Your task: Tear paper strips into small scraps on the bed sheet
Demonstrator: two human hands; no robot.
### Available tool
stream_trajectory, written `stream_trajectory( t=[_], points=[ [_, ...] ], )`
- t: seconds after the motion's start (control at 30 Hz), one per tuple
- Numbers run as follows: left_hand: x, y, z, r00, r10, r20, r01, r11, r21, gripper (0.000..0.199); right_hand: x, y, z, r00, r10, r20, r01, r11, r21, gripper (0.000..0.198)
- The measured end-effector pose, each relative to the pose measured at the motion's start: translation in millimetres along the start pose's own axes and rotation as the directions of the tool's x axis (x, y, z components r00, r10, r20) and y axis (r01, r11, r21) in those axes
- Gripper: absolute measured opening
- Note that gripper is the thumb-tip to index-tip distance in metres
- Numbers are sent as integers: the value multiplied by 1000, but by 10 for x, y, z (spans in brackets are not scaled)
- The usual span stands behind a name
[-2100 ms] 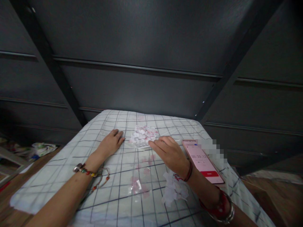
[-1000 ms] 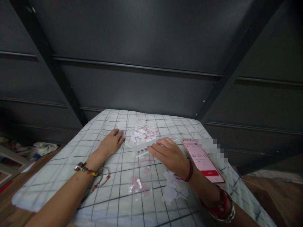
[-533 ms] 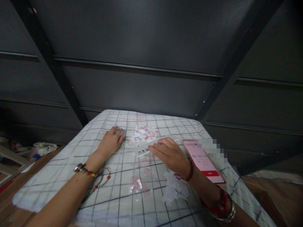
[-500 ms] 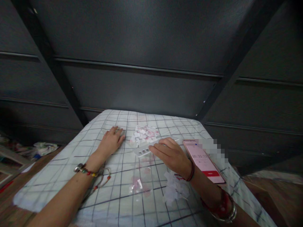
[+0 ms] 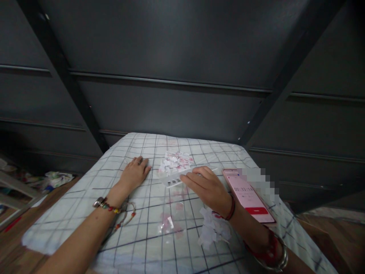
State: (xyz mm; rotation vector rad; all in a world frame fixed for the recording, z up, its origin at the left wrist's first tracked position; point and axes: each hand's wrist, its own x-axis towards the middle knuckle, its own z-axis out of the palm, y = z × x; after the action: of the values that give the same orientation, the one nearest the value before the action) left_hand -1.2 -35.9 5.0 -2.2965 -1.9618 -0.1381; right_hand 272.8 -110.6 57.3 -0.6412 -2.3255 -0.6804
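Observation:
My left hand (image 5: 134, 172) lies on the checked cloth (image 5: 119, 220), fingers stretched out, holding nothing. Between the thumb and fingers of my right hand (image 5: 207, 186) is a flat white strip (image 5: 172, 179) with several dark rectangular marks; its exact kind is unclear, and my fingers hide part of it. A heap of white and pink paper scraps (image 5: 176, 161) lies just beyond the strip. Nearer me is a clear plastic piece (image 5: 169, 222) with pink patches. Pale scraps (image 5: 213, 230) form a second pile beside my right wrist.
A phone (image 5: 249, 198) showing a running timer lies right of my right hand. Behind the cloth-covered surface rises a dark panelled wall (image 5: 171, 106). A white frame (image 5: 18, 190) and cluttered items (image 5: 58, 178) stand low at the left, over a wooden floor.
The view has shifted slightly. My left fingers rest a little lower and closer together. My right hand keeps its hold on the white strip, and the phone timer has advanced one second.

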Motion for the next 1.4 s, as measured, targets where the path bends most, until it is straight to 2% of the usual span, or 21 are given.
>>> stream_trajectory(
  t=[0.13, 0.23, 0.43, 0.7, 0.87, 1.17, 1.4],
  points=[
    [12, -14, 20, 1000, -16, 6, 16, 1000, -21, 48, -2, -15, 80, 1000, -2, 7, 2, 998, -67, 28],
    [19, -31, 46, 1000, -8, 4, 8, 1000, -21, 48, -10, -25, 101, 1000, -17, 21, 18, 999, -32, 30],
    [20, -62, 53, 1000, 17, 7, -17, 999, -38, 49, -49, 17, -60, 1000, 26, 10, -26, 998, 54, 28],
    [-21, -42, -5, 996, -72, 47, 75, 995, -60, 48, 21, 123, -14, 995, 70, 73, -74, 996, 50, 29],
    [-40, -30, -21, 992, -103, 68, 106, 993, -50, 50, 123, 167, 18, 998, -2, 57, 1, 1000, 31, 26],
    [-27, -66, -12, 990, -97, 105, 107, 990, -89, 53, 17, 399, -84, 994, -64, 91, 59, 996, 62, 26],
    [-14, -91, 30, 993, -94, 71, 100, 992, -78, 52, 109, 374, -195, 993, -102, 68, 106, 992, -67, 24]
  ],
)
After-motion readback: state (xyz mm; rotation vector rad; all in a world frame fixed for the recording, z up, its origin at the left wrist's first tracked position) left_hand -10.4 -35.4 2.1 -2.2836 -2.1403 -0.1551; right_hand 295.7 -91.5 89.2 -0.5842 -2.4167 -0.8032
